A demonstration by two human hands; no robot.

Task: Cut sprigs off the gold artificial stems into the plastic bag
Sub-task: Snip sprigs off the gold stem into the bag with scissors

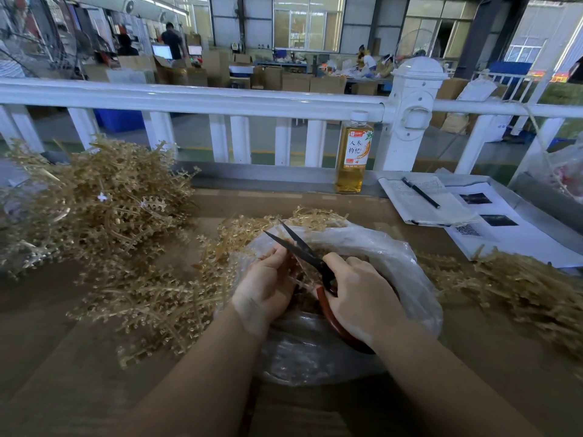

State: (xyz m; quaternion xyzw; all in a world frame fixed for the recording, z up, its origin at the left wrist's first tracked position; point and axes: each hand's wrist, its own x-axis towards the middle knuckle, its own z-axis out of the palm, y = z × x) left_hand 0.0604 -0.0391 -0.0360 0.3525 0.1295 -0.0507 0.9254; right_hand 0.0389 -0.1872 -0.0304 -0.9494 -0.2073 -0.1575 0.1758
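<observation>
Over the crinkled clear plastic bag (372, 247), both hands work so that cut pieces should fall straight inside. From the head view, the left hand (268, 279) pinches a thin gold stem (252, 231) up between the parted blades, steadying it for the snip. The right hand (359, 291) grips the red loop handles of the black scissors (303, 247). Bristly, beaded gold stems (94, 200) heap on the brown table (63, 373) at left; more lie at right, within reach.

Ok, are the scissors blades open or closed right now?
Open. The scissors show two dark blades spread in a V over the plastic bag, tips apart, with the right hand gripping the red handles.
</observation>
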